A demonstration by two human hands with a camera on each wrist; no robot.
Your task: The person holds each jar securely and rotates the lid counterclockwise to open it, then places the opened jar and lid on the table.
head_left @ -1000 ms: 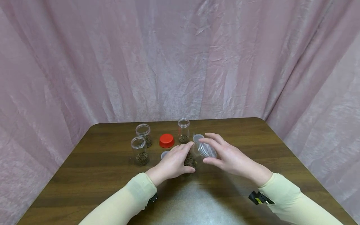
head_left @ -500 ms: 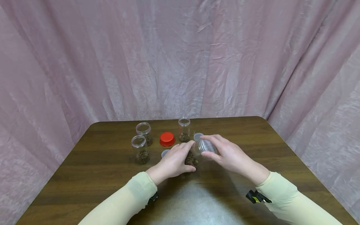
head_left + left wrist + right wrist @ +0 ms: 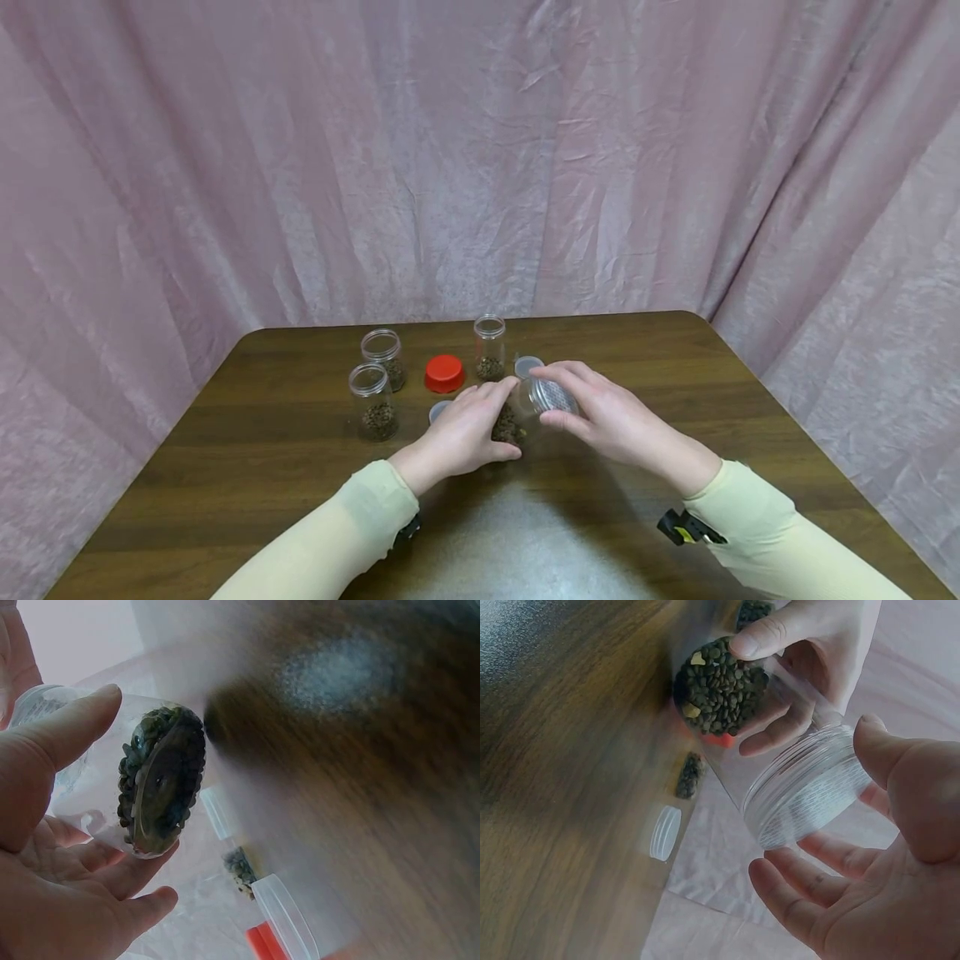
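Note:
My left hand (image 3: 468,429) grips a clear jar (image 3: 720,690) by its side, thumb and fingers round the wall. Dark brown pellets with a few yellow bits fill its lower part. The jar leans to the right. On its mouth sits a clear lid (image 3: 810,795) with a finely patterned top. My right hand (image 3: 615,417) holds this lid by its rim, thumb on one side and fingers on the other. In the left wrist view the pellets show through the jar's base (image 3: 161,780).
On the wooden table (image 3: 247,500), two lidless jars (image 3: 377,408) of pellets stand at the left, another jar (image 3: 490,354) behind my hands. A red lid (image 3: 444,375) lies between them. Loose clear lids lie near my left hand (image 3: 438,411) and behind the held jar (image 3: 528,364). Pink curtain hangs beyond.
My right hand's fingers, more spread and raised a second ago, have come down and closed in round the lid. My left hand and the jar stay in place.

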